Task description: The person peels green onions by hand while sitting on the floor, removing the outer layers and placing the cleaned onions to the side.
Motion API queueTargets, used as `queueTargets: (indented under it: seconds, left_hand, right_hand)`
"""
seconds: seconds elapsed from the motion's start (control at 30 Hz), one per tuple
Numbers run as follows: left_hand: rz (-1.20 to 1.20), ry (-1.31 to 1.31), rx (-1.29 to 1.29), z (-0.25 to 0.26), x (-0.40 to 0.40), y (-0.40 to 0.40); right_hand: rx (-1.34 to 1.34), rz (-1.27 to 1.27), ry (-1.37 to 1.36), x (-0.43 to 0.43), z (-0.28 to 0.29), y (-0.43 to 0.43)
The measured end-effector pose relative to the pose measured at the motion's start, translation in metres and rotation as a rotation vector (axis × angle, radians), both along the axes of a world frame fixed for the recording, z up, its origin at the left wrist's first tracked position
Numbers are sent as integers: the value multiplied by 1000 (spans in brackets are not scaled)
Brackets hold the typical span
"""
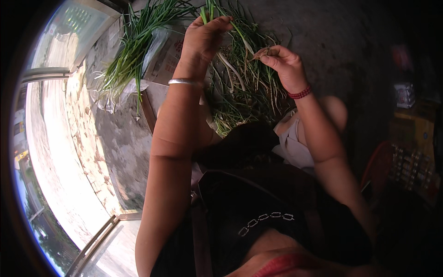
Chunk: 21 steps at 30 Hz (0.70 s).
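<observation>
My left hand point(207, 38), with a silver bangle on the wrist, grips a few scallions by their green stalks point(205, 15). A white scallion stem point(231, 65) hangs below that hand. One scallion point(242, 36) slants from my left hand towards my right hand point(282, 62), which wears a red beaded bracelet. Between its thumb and fingers my right hand pinches a brownish, withered bit point(260, 55) at that scallion's lower end. Under both hands spreads a loose heap of scallions and trimmings point(256, 93) on the dark floor. Part of the heap is hidden by my hands and forearms.
A bundle of green scallions point(129, 62) lies at the left on clear plastic and a printed cardboard box point(169, 57). Further left are a bright doorway sill point(55, 138) and glass door panels point(76, 31). A red-rimmed object point(375, 162) stands in shadow at the right.
</observation>
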<state>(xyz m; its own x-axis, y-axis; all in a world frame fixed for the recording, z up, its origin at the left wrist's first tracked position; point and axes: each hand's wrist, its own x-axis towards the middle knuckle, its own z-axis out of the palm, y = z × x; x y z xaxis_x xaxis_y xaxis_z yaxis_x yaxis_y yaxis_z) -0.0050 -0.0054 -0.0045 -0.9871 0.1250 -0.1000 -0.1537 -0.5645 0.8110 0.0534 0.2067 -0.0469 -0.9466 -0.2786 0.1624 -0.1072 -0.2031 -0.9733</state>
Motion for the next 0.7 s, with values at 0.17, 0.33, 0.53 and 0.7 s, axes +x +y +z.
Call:
queueTargets:
  seconds: [0.17,0.33,0.53,0.7]
  left_hand:
    - [48,18,-67,-7,-8,-18]
    - [52,3,-93,2,-6,-28]
    - [137,28,-23,4,-6,-31]
    - [189,21,-9,6,-11,-43]
  right_hand:
    - [520,107,111,4,-10,3]
    - [871,240,2,8,-49,15]
    - [1109,371,19,16,-78,21]
    - [1501,639,-38,26,-116,19]
